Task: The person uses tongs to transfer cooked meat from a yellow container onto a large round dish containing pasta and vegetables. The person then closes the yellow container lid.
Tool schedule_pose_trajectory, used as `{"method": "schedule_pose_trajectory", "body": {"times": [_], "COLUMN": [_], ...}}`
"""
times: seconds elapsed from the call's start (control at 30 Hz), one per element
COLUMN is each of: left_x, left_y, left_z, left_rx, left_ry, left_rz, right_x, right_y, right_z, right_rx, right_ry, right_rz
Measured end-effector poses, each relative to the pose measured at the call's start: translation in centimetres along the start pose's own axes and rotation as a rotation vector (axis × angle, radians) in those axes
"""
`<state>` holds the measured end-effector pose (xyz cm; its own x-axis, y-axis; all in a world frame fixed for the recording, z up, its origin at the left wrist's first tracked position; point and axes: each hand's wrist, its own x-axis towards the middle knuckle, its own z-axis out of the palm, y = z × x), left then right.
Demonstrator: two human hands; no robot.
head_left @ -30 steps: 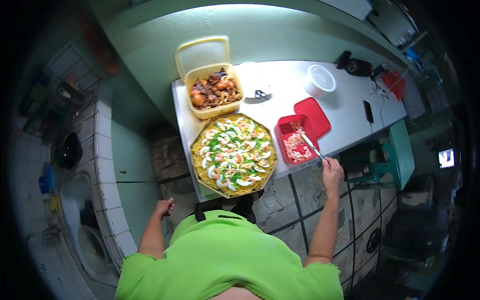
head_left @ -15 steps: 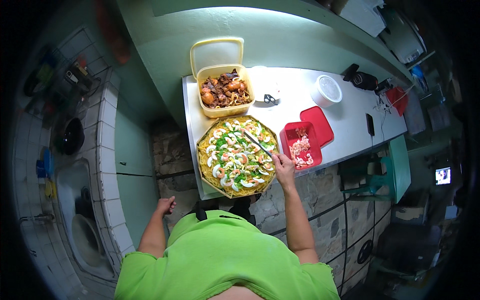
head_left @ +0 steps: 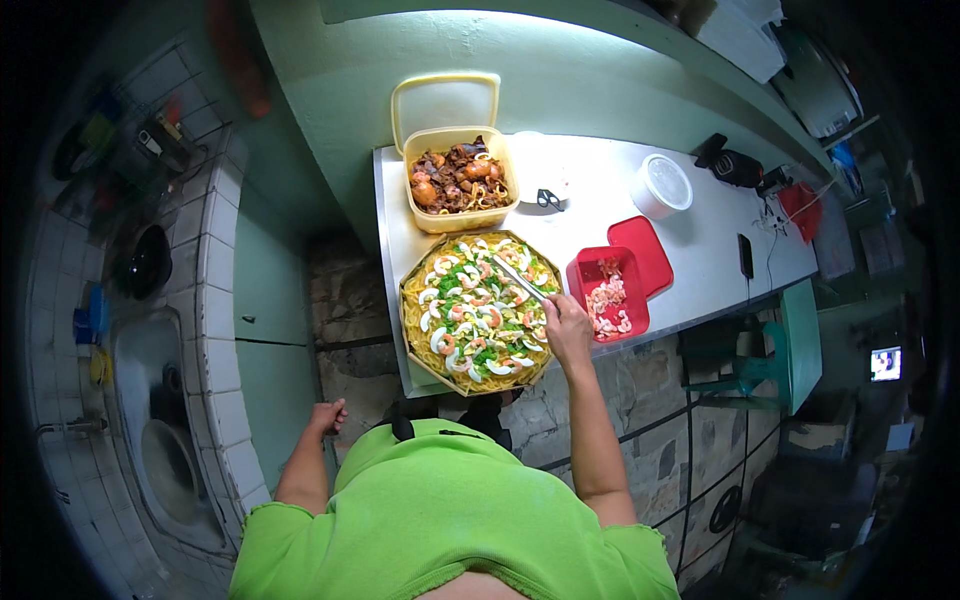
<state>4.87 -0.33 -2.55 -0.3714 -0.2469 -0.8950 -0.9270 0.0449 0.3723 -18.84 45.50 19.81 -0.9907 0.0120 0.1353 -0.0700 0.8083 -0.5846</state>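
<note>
My right hand [head_left: 567,327] grips a metal utensil [head_left: 518,279] whose tip reaches over a large round tray of noodles [head_left: 476,311] topped with shrimp, egg slices and greens. A red container of shrimp [head_left: 605,297] stands just right of the tray, its red lid [head_left: 643,249] beside it. A yellow tub of dark cooked food [head_left: 459,180] sits behind the tray with its lid [head_left: 444,100] leaning on the wall. My left hand [head_left: 327,416] hangs at my side below the table edge, fingers loosely curled, holding nothing.
On the white table [head_left: 697,262] are a round white lidded tub [head_left: 662,185], a small dark clip [head_left: 549,199], a dark phone [head_left: 745,256] and a black device [head_left: 736,166]. A tiled sink counter [head_left: 165,430] runs along the left. A green stool [head_left: 790,350] stands at right.
My right hand moved left from the red shrimp container to over the noodle tray, carrying the utensil. My left hand stays at my side.
</note>
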Motion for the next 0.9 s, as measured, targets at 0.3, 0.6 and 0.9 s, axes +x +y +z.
{"method": "schedule_pose_trajectory", "body": {"times": [0.3, 0.6, 0.9], "left_x": [0.5, 0.1, 1.2], "left_y": [2.6, 1.8, 2.2], "left_z": [0.6, 0.8, 0.1], "left_rx": [-0.023, 0.0, 0.068], "left_ry": [-0.028, -0.013, 0.006], "left_rz": [0.074, 0.009, 0.001], "right_x": [2.9, 3.4, 2.1], "right_y": [-2.7, -1.1, 9.0], "right_z": [0.7, 1.7, -11.9], "right_rx": [-0.128, -0.083, -0.077], "right_ry": [-0.082, -0.082, 0.39], "right_rz": [-0.021, 0.016, 0.154]}}
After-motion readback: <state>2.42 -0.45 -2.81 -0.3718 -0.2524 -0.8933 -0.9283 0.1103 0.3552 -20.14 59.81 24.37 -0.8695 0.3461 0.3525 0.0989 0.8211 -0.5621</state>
